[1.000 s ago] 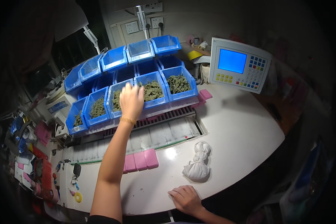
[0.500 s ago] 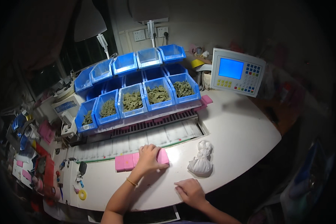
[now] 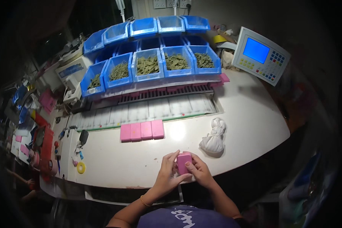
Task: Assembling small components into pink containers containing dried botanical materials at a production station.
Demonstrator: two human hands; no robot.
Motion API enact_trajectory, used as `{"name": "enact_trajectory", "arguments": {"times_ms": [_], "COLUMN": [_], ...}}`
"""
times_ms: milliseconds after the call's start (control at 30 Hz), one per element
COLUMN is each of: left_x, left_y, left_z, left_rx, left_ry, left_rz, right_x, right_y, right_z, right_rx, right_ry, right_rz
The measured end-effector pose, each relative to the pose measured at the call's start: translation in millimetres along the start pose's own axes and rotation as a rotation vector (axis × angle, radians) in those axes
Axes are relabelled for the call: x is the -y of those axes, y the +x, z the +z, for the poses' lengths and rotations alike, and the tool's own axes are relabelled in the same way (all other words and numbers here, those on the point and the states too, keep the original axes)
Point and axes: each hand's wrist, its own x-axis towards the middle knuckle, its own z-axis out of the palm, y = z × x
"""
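Note:
Near the front edge of the table, my left hand (image 3: 168,170) and my right hand (image 3: 198,169) grip a small pink rectangular box (image 3: 184,163) between them. My right thumb lies across its darker pink face, and my left fingers wrap its left side. Whether it is a solid block, a box or a stack of cards I cannot tell. Farther back, a row of several similar pink boxes (image 3: 141,131) lies side by side on the white table. A knotted white cloth bundle (image 3: 214,138) rests to the right of my hands.
Blue bins (image 3: 146,66) stand in tiers at the back, several holding dried green leaves. Before them runs a white inset strip (image 3: 148,109) with a green edge. A keypad panel with a blue screen (image 3: 261,55) stands at right. A yellow tape roll (image 3: 81,167) lies left.
My left hand has come back from the pink row to the front edge. My right hand has risen off the table, and both now hold a pink box. The view has tilted downward.

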Motion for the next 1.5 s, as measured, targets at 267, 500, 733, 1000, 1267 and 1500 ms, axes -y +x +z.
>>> {"name": "enact_trajectory", "arguments": {"times_ms": [267,500,733,1000,1267,1500], "left_x": [15,-27,-69,-36,-38,-32], "left_y": [13,191,370,441,462,460], "left_z": [-10,-104,-140,-124,-109,-106], "left_rx": [-0.096,-0.362,-0.021,0.219,0.289,0.314], "left_ry": [-0.097,0.506,1.328,1.599,1.734,1.837], "left_rz": [-0.05,0.563,0.85,0.631,0.637,0.609], "right_x": [-9,-12,9,14,27,21], "right_y": [1,28,20,23,20,16], "right_z": [3,-25,-14,-18,-17,-13], "right_rx": [-0.035,-0.138,-0.043,0.005,-0.06,-0.052], "right_ry": [-0.069,-0.202,-0.373,-0.395,-0.318,-0.329], "right_rz": [-0.08,-0.088,-0.096,-0.137,-0.286,-0.298]}}
